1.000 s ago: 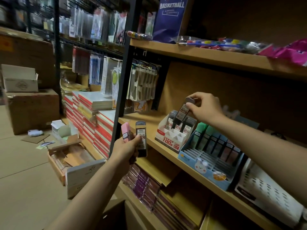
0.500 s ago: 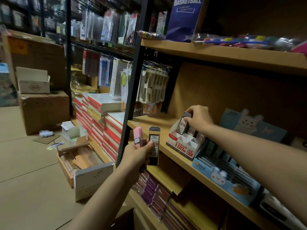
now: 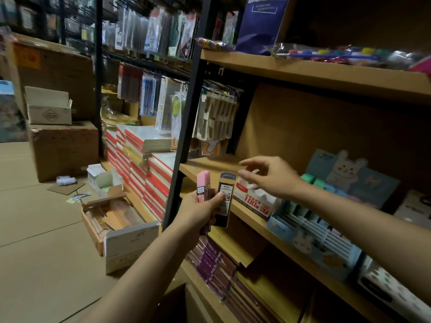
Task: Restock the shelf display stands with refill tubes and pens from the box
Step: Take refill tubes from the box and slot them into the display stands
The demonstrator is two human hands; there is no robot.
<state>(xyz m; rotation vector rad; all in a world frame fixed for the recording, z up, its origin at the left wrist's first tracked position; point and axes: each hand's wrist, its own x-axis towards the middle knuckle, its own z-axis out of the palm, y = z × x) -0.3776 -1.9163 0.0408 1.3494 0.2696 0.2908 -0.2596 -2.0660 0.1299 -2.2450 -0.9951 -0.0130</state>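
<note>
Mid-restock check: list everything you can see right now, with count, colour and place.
pink refill tube: one, pink, left hand
black refill tube: one, black, left hand
white display stand: one, white and red, middle shelf
blue display stand: one, light blue, rabbit print, right of the white one
notebook stacks: several, red and white, left of the shelf post
open box: one, brown, floor
left hand: grips both tubes
right hand: open, above the white stand

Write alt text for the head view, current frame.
The left hand holds a pink tube and a black tube while the open right hand hovers over the red-and-white stand on the wooden shelf.
</note>
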